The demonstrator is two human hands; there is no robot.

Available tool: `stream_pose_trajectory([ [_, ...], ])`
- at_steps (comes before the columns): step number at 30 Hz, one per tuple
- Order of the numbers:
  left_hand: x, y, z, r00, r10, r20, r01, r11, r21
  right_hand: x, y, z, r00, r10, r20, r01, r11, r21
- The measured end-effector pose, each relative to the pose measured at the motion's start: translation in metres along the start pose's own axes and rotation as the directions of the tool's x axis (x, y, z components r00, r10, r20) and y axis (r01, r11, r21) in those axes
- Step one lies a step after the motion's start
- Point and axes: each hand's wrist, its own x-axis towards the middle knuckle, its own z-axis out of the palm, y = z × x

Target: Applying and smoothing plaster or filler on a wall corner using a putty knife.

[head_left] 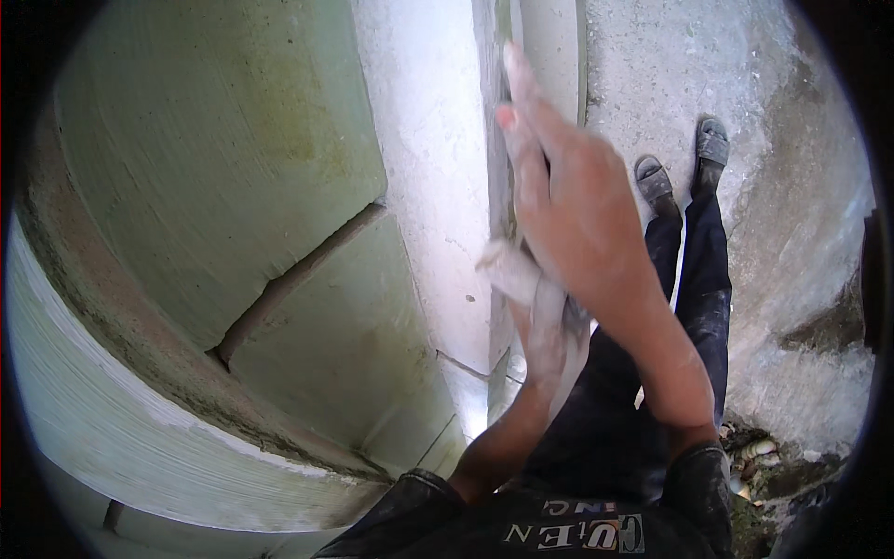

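A narrow grey-green wall edge strip (504, 177) is pressed by the right hand (577, 210), fingers extended flat along it. A pale, dusty flat tool (521, 275), half hidden, is gripped by the left hand (545, 340) just beneath, beside the white plastered wall (428, 168).

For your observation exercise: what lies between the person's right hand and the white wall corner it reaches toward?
In the head view, a grey-white, plaster-smeared flat tool lies under the right hand, pressed along the wall corner; the left hand grips its lower end.
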Motion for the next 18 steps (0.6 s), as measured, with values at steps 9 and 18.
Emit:
stream_pose_trajectory([
  [9, -0.001, -0.002, -0.003, 0.988, 0.121, 0.099, -0.12, 0.993, -0.016, 0.004, -0.005, -0.002, 0.996, 0.064, 0.058, -0.061, 0.997, -0.046],
  [18, 0.009, 0.022, 0.037, 0.999, 0.03, 0.037, -0.027, 0.996, -0.082, 0.011, -0.011, -0.011, 0.992, 0.078, 0.099, -0.074, 0.996, -0.04],
])
